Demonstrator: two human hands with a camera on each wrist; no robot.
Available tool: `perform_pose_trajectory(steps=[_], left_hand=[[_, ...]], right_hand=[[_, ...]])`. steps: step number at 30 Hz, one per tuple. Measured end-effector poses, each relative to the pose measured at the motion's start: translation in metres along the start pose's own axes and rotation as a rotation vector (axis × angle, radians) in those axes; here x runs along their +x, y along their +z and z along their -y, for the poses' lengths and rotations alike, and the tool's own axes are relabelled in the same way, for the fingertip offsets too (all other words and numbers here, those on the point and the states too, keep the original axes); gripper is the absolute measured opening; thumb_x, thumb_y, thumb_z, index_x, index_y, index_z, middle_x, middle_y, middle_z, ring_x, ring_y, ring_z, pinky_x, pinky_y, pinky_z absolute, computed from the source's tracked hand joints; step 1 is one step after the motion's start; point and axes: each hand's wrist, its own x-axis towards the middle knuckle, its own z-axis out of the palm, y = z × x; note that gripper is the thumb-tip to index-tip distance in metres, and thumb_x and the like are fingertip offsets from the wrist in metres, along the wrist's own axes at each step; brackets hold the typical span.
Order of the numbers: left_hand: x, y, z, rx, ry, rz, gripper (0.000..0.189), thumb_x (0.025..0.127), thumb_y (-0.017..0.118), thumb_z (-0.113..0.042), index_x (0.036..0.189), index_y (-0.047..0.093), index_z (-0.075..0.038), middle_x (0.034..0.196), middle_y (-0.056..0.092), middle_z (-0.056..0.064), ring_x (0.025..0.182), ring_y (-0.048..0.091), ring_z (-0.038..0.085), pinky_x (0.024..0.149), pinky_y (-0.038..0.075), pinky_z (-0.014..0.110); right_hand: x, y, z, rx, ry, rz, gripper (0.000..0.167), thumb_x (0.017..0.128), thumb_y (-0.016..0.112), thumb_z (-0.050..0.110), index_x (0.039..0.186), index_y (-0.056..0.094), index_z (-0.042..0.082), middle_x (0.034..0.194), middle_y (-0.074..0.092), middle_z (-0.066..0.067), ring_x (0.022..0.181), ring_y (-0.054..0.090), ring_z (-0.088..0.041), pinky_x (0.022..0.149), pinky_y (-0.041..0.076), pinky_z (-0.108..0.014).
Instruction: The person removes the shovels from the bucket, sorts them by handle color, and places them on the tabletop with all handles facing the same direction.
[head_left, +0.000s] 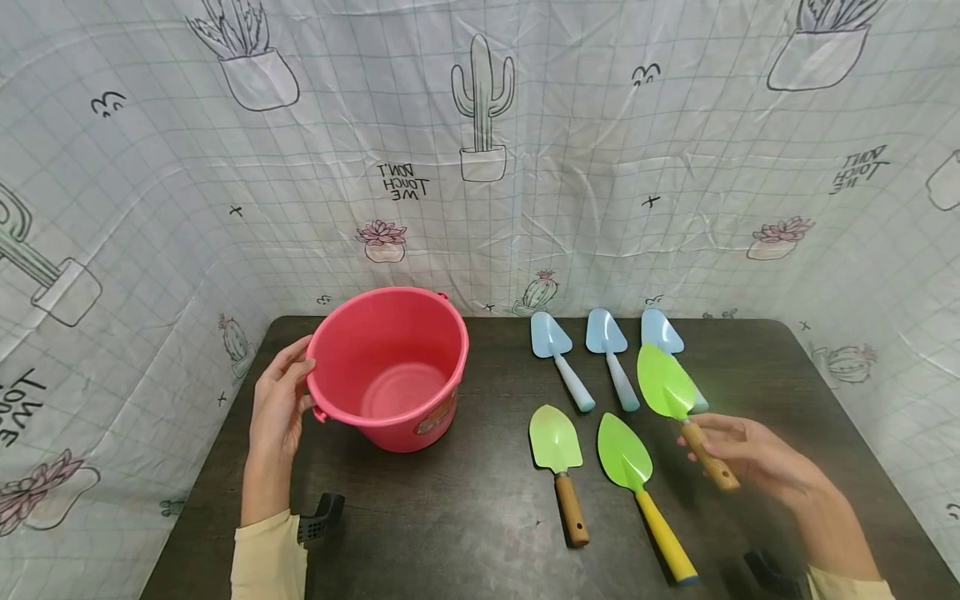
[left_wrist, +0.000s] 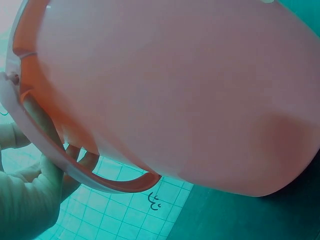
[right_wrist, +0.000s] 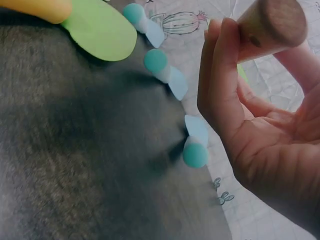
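Observation:
My left hand (head_left: 276, 404) grips the rim of a red plastic bucket (head_left: 397, 429) at its left side, thumb at the rim. In the left wrist view the bucket's outer wall (left_wrist: 175, 100) fills most of the picture, and its carrying handle (left_wrist: 100, 182) hangs beside the fingers. My right hand (head_left: 761, 458) holds a green trowel (head_left: 667, 387) by its wooden handle, blade pointing away, above the table. From the right wrist, the handle's end (right_wrist: 280, 25) shows between thumb and fingers. The held trowel's blade partly covers a blue trowel (head_left: 660, 329) behind it.
Two more blue trowels (head_left: 551, 337) (head_left: 606, 333) lie at the back of the dark table (head_left: 450, 533). Nearer lie a green trowel with a wooden handle (head_left: 555, 437) and one with a yellow handle (head_left: 663, 537). A patterned cloth (head_left: 585, 167) hangs behind.

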Motion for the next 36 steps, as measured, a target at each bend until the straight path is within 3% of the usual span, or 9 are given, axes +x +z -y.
perform_pose_trajectory(steps=[9, 16, 23, 30, 36], left_hand=[[-0.001, 0.000, 0.001, -0.001, -0.008, 0.001, 0.042, 0.106, 0.053, -0.011, 0.148, 0.053, -0.006, 0.126, 0.061, 0.006, 0.090, 0.072, 0.012, 0.065, 0.059, 0.017], [-0.001, -0.001, 0.001, -0.007, -0.002, 0.003, 0.040, 0.106, 0.053, -0.010, 0.146, 0.053, -0.006, 0.125, 0.061, 0.007, 0.089, 0.072, 0.012, 0.065, 0.059, 0.017], [-0.001, -0.001, 0.001, -0.017, 0.006, 0.007, 0.040, 0.106, 0.053, -0.010, 0.146, 0.054, -0.005, 0.124, 0.061, 0.006, 0.090, 0.072, 0.012, 0.066, 0.060, 0.018], [-0.002, -0.002, 0.001, -0.015, 0.000, 0.006, 0.040, 0.106, 0.053, -0.011, 0.146, 0.054, -0.006, 0.126, 0.061, 0.007, 0.093, 0.072, 0.014, 0.068, 0.060, 0.019], [-0.002, -0.001, 0.002, -0.010, 0.002, 0.004, 0.041, 0.106, 0.053, -0.012, 0.147, 0.053, -0.006, 0.127, 0.060, 0.007, 0.094, 0.071, 0.014, 0.067, 0.060, 0.019]], right_hand=[[-0.003, -0.009, -0.016, -0.017, 0.032, 0.020, 0.033, 0.109, 0.042, 0.006, 0.131, 0.063, 0.020, 0.123, 0.071, -0.004, 0.110, 0.069, -0.021, 0.092, 0.057, -0.039], [-0.005, -0.014, -0.027, -0.020, 0.043, 0.022, 0.032, 0.109, 0.042, 0.005, 0.136, 0.058, 0.003, 0.121, 0.071, -0.005, 0.108, 0.070, -0.021, 0.090, 0.059, -0.038], [-0.009, -0.019, -0.037, -0.029, 0.047, 0.027, 0.032, 0.108, 0.041, 0.003, 0.135, 0.060, 0.000, 0.119, 0.073, -0.005, 0.106, 0.071, -0.019, 0.087, 0.060, -0.038], [-0.011, -0.023, -0.047, -0.029, 0.060, 0.054, 0.036, 0.109, 0.039, 0.002, 0.138, 0.052, -0.013, 0.119, 0.073, -0.005, 0.106, 0.071, -0.019, 0.087, 0.060, -0.038], [-0.011, -0.026, -0.052, -0.037, 0.111, 0.045, 0.036, 0.109, 0.042, 0.005, 0.137, 0.052, -0.015, 0.119, 0.073, -0.005, 0.107, 0.071, -0.018, 0.089, 0.060, -0.037]])
